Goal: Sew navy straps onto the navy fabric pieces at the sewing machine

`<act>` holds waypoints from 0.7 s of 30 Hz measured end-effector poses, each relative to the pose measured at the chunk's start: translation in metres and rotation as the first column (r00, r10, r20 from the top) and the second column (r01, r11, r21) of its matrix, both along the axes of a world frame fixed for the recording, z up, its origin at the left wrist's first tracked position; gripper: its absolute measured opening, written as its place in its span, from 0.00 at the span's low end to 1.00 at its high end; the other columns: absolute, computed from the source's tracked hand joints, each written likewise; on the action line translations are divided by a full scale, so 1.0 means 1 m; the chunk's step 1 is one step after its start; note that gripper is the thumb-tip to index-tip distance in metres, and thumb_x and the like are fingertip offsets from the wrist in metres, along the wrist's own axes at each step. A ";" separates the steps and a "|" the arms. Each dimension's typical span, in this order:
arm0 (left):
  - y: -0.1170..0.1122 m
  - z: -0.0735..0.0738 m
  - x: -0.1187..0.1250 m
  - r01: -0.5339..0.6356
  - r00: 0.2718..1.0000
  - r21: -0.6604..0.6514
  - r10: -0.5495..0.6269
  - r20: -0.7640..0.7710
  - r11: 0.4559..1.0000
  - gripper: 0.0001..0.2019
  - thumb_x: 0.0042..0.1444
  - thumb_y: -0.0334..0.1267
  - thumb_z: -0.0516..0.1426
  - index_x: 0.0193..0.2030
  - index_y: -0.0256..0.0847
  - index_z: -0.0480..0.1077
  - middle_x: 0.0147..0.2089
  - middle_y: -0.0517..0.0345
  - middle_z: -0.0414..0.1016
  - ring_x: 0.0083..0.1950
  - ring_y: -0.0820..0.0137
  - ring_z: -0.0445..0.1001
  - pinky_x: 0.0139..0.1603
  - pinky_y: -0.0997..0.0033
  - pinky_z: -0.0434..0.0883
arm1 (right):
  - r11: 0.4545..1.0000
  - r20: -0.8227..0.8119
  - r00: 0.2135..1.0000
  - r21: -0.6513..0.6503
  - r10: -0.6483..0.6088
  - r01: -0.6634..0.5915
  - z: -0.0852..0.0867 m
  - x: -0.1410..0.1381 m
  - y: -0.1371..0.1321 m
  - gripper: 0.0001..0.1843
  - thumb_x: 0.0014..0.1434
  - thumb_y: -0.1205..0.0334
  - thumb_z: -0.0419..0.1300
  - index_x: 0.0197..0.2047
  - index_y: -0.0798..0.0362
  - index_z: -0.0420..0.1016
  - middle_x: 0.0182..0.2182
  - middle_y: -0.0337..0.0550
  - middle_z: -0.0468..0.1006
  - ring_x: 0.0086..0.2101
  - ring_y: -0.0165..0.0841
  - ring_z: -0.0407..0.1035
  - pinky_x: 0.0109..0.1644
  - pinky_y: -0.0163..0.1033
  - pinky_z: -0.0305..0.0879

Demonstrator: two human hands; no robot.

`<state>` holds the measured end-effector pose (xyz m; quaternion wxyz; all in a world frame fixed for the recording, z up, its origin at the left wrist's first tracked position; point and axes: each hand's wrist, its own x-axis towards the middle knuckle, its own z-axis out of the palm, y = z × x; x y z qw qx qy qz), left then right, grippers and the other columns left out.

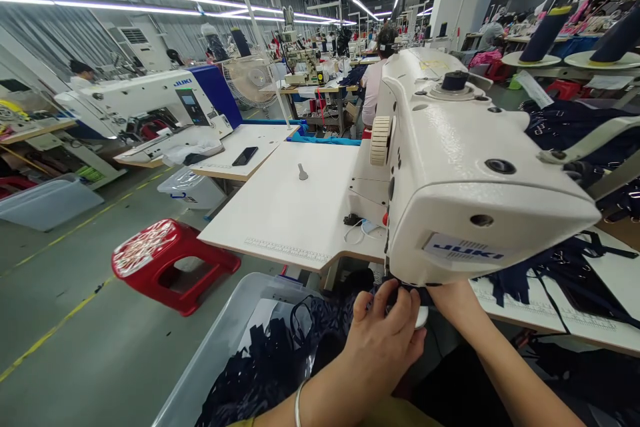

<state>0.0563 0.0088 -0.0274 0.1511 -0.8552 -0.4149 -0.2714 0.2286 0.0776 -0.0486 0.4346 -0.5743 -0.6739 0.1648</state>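
My left hand (383,330) is curled under the head of a white JUKI sewing machine (450,167), its fingers pinching dark navy fabric (405,293) right at the machine's underside. My right hand (453,303) reaches under the same head from the right; its fingers are hidden by the machine. More navy fabric pieces (560,267) lie on the white table (290,207) to the right. A silver bracelet sits on my left wrist.
A clear plastic bin (210,360) of navy fabric stands below my left arm. A red stool (165,260) is on the floor at left. A phone (245,155) lies on the neighbouring table. A seated person (375,80) is ahead; thread cones (545,33) at right.
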 end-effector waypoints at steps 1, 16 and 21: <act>0.000 0.000 0.000 -0.006 1.000 0.004 0.006 -0.006 1.000 0.18 0.59 0.43 0.56 0.55 0.41 0.70 0.49 0.57 0.71 0.55 0.64 0.68 0.48 0.64 0.60 | 1.000 0.005 1.000 0.003 0.000 0.000 0.000 0.000 0.000 0.11 0.50 0.56 0.53 0.24 0.46 0.76 0.29 0.50 0.83 0.47 0.51 0.73 0.49 0.53 0.70; -0.001 0.000 0.002 -0.005 1.000 -0.009 0.006 0.018 1.000 0.18 0.61 0.42 0.53 0.56 0.40 0.69 0.50 0.55 0.73 0.55 0.64 0.68 0.50 0.63 0.57 | 1.000 0.043 0.999 0.029 0.002 -0.003 -0.012 0.003 0.003 0.11 0.52 0.59 0.53 0.27 0.46 0.76 0.26 0.46 0.82 0.43 0.49 0.74 0.50 0.54 0.68; -0.002 0.002 0.002 -0.021 0.999 0.004 0.021 0.024 1.000 0.17 0.62 0.41 0.52 0.55 0.39 0.69 0.49 0.56 0.73 0.54 0.66 0.68 0.48 0.64 0.58 | 0.999 0.077 0.997 0.041 0.004 -0.008 -0.014 0.006 0.003 0.09 0.51 0.59 0.55 0.27 0.46 0.76 0.28 0.47 0.81 0.42 0.50 0.74 0.50 0.54 0.67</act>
